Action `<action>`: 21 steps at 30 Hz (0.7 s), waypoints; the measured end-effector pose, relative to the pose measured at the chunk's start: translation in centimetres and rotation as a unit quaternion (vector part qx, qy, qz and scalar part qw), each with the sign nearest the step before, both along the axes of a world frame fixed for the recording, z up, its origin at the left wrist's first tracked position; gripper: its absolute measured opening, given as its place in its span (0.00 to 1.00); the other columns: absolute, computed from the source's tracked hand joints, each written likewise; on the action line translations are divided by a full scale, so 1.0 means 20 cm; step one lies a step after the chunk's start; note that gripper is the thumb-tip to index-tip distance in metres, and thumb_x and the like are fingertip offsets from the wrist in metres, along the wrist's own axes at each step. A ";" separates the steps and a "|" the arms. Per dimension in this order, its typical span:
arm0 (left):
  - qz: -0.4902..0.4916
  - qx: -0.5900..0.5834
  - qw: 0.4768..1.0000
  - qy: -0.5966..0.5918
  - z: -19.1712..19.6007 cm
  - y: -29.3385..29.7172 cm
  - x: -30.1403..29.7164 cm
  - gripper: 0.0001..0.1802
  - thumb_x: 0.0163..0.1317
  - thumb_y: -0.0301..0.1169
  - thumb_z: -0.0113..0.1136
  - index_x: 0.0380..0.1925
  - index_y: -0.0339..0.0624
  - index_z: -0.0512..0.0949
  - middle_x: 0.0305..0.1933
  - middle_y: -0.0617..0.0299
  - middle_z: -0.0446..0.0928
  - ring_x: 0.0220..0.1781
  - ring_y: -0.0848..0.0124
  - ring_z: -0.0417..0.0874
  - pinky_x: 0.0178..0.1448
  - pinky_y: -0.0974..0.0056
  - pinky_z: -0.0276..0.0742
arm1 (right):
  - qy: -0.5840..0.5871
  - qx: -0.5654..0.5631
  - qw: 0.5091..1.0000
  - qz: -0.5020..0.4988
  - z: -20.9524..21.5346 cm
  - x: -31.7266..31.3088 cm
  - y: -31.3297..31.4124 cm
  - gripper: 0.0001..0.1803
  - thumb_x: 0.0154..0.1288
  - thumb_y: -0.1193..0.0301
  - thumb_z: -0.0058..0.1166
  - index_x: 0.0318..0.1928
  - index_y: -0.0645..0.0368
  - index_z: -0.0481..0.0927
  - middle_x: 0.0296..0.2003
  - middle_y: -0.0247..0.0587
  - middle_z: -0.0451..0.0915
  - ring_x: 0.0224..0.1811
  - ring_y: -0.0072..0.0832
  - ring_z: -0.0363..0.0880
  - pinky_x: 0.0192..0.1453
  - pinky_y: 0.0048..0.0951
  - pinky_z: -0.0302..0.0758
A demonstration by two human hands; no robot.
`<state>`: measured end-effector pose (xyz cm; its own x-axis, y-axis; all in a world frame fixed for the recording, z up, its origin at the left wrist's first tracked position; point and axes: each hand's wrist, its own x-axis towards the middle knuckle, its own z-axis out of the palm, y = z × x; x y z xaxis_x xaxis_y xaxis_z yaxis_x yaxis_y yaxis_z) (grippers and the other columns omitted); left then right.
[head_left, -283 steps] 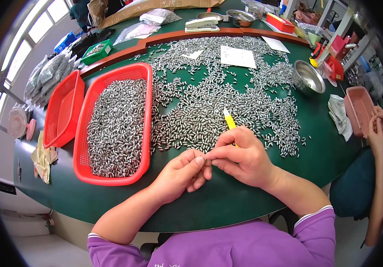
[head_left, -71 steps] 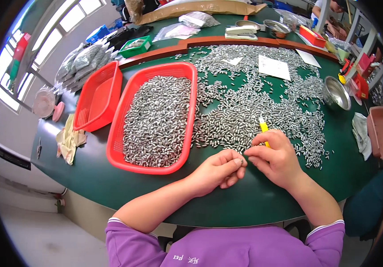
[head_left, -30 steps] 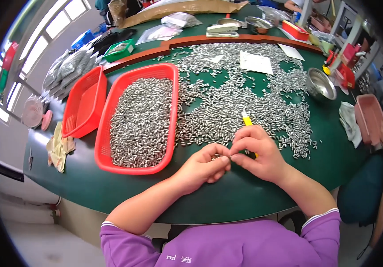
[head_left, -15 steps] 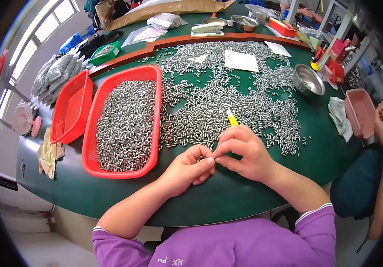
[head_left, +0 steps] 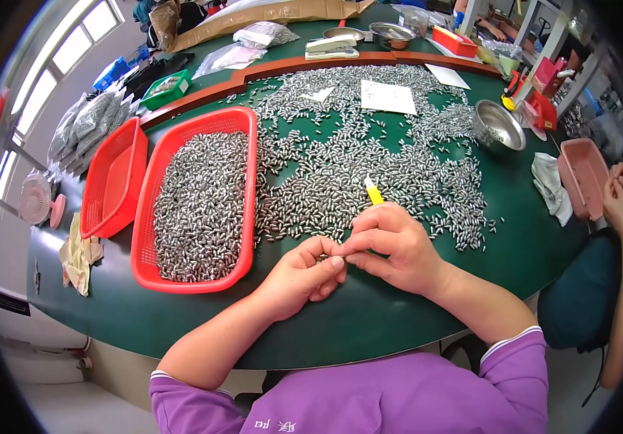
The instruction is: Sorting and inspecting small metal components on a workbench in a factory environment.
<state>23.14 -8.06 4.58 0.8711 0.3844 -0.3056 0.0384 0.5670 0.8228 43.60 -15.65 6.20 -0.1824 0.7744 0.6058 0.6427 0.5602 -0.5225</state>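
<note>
In the head view, the left hand [head_left: 308, 272] and the right hand [head_left: 396, 247] meet fingertip to fingertip over the near part of the green worktop [head_left: 293, 336]. Each grip is pinched closed, thumb against forefinger; whatever sits between the tips is too small to tell. A yellow tool [head_left: 374, 192] with a pale tip shows at the far side of the right hand; whether it is held or lies there cannot be told.

Just beyond the hands spread the small metal pieces [head_left: 333, 184]: silvery, shiny, plump in the middle and narrowed at the ends, lying loosely at all angles, densest near the hands, with green gaps farther off. More fill a red basket [head_left: 250, 195] to the left. A white paper sheet [head_left: 389, 98] lies on the far pieces; a steel bowl [head_left: 486, 116] tilts at right.
</note>
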 end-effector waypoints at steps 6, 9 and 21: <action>0.010 -0.013 0.999 -0.031 0.00 0.00 0.00 0.08 0.75 0.36 0.51 0.44 0.44 0.69 0.34 0.65 0.74 0.25 0.82 0.67 0.25 0.76 0.60 | -0.006 0.033 0.999 -0.021 0.00 0.01 0.00 0.09 0.55 0.72 0.67 0.38 0.51 0.85 0.36 0.31 0.77 0.42 0.32 0.78 0.47 0.35 0.74; 0.012 -0.018 0.999 -0.030 0.00 0.00 0.00 0.08 0.75 0.35 0.50 0.44 0.44 0.69 0.34 0.65 0.74 0.25 0.81 0.67 0.25 0.77 0.60 | -0.018 0.042 0.999 -0.010 -0.01 0.01 0.00 0.10 0.55 0.71 0.67 0.39 0.50 0.86 0.36 0.30 0.77 0.42 0.31 0.78 0.47 0.36 0.74; 0.015 -0.030 0.998 -0.057 -0.02 0.00 0.00 0.08 0.77 0.35 0.46 0.45 0.43 0.70 0.35 0.63 0.75 0.25 0.80 0.67 0.25 0.76 0.62 | -0.044 0.040 0.997 -0.042 0.00 0.03 0.00 0.11 0.53 0.72 0.67 0.39 0.50 0.86 0.35 0.31 0.77 0.41 0.32 0.78 0.45 0.35 0.74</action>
<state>23.16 -8.01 4.28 0.8900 0.3948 -0.2279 -0.0713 0.6144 0.7858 44.17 -15.62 6.12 -0.1746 0.7389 0.6508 0.7310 0.5400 -0.4171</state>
